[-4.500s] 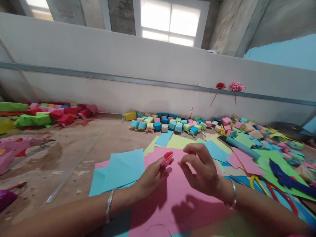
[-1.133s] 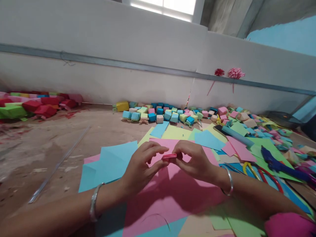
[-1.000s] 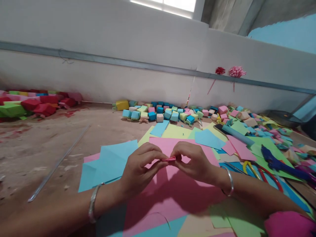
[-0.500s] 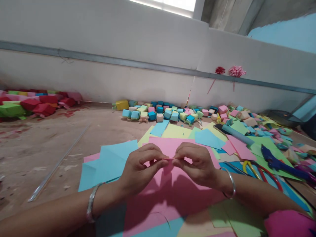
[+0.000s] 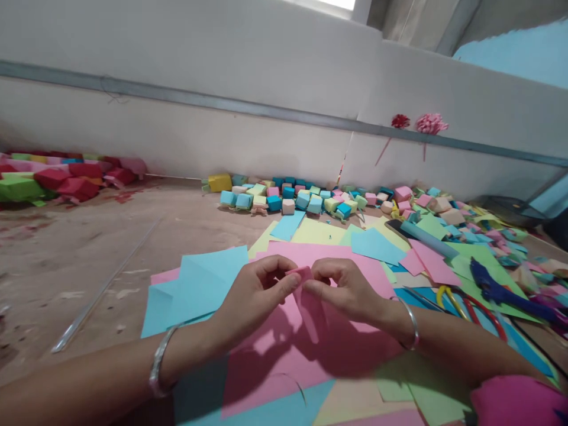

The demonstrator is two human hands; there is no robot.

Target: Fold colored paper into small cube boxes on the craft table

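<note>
A white wall [image 5: 186, 47] runs across the back, a grey rail [image 5: 248, 105] sloping along it. Above its top edge shows the bright lower part of a window [image 5: 336, 5] — with bare concrete [image 5: 412, 22] and pale blue paint [image 5: 523, 56] further right. The brown surface [image 5: 177, 228] below is worn, with reddish stains [image 5: 126, 196] at left.

Paper sheets [image 5: 248, 384] beneath my left hand [image 5: 254, 293] and right hand [image 5: 349, 291], blocks [image 5: 288, 206] far behind
On the table [image 5: 186, 228], a strip [image 5: 73, 329] lies left, scissors [image 5: 455, 305] near right, flowers [image 5: 432, 123] far right at the wall rail [image 5: 266, 110].
</note>
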